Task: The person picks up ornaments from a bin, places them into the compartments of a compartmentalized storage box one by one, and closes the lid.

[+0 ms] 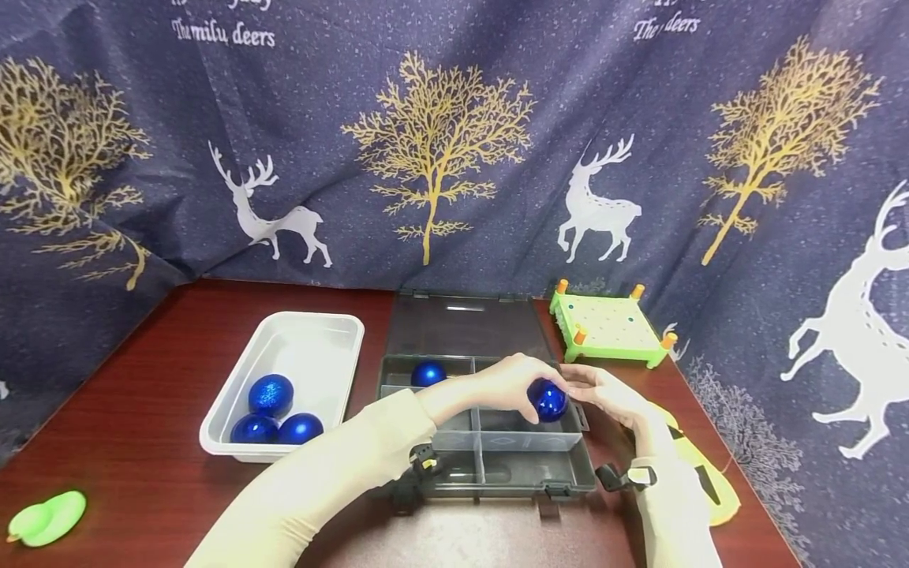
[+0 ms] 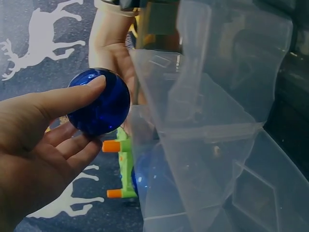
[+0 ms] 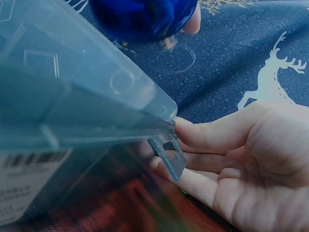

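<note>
My left hand point(image 1: 507, 383) holds a shiny blue ball point(image 1: 548, 401) over the right side of a clear plastic divided box point(image 1: 525, 440). In the left wrist view the thumb lies across the ball and the fingers support it from the other side. My right hand point(image 3: 251, 154) grips the box's right edge, its thumb at the rim and its fingers around the side latch point(image 3: 170, 157). Another blue ball point(image 1: 428, 374) sits in the back left compartment. The box's dark transparent lid point(image 1: 465, 327) lies folded back behind it.
Left of the box stands a white tray point(image 1: 312, 331) with a textured blue ball point(image 1: 271, 394) and two smooth ones. A green pegged toy stand point(image 1: 611, 323) is at the back right. A yellow object point(image 1: 703, 473) lies by the right forearm, a green duck point(image 1: 48, 518) at the front left.
</note>
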Tool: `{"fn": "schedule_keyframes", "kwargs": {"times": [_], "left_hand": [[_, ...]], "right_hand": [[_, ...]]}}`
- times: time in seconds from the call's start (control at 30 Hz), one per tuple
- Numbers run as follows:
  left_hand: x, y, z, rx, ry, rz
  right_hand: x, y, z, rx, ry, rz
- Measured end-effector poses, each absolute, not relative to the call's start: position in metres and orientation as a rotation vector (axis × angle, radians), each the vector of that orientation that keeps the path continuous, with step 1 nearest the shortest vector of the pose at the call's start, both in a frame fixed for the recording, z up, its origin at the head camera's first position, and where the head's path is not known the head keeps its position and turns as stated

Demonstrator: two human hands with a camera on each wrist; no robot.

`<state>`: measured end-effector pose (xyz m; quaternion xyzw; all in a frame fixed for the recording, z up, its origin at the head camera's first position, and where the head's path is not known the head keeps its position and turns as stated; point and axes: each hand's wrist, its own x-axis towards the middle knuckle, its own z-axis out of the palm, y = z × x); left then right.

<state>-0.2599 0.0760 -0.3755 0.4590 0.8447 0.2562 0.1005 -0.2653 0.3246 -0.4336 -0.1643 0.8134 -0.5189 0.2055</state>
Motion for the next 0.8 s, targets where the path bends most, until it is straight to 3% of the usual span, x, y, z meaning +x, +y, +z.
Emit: {"fn": "schedule_keyframes", "kwargs": {"times": [0.8], "left_hand": [[-0.263, 0.091, -0.381, 1.471, 2.464, 0.491]], "right_hand": [[-0.267, 0.325, -0.435, -0.473, 2.240, -1.470]]}}
